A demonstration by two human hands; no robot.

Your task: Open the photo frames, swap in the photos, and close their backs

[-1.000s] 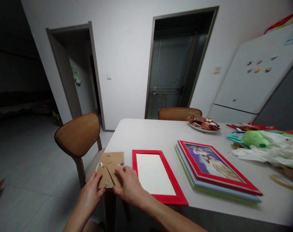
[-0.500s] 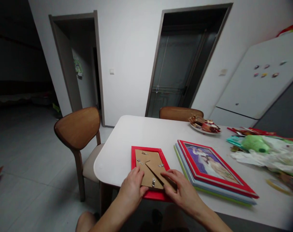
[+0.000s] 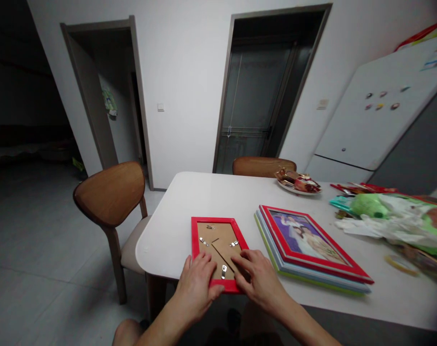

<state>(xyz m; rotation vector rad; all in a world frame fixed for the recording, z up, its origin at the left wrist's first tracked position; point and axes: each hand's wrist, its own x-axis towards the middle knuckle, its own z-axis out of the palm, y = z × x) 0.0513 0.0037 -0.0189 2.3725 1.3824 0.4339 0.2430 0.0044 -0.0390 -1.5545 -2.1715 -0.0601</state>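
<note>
A red photo frame [image 3: 196, 240] lies face down at the table's near edge, its brown backing board [image 3: 220, 230] sitting inside the rim with metal clips and a slanted stand flap. My left hand [image 3: 200, 283] rests on the frame's lower left, fingers spread over the board and thumb on the bottom rim. On the lower right, my right hand [image 3: 256, 278] touches the flap and the rim with its fingers apart. Neither hand is closed round anything.
Right of the hands is a stack of frames [image 3: 290, 254] with a photo on top. Beyond stand a plate of wrapped items [image 3: 305, 191], a green plush toy [image 3: 371, 206] under crumpled plastic, and a tape roll [image 3: 401, 265]. Wooden chairs [image 3: 112, 192] flank the table [image 3: 200, 192].
The backing board, its lower end raised before, now lies down inside the red rim. My hands have flattened over it. The view has shifted slightly right.
</note>
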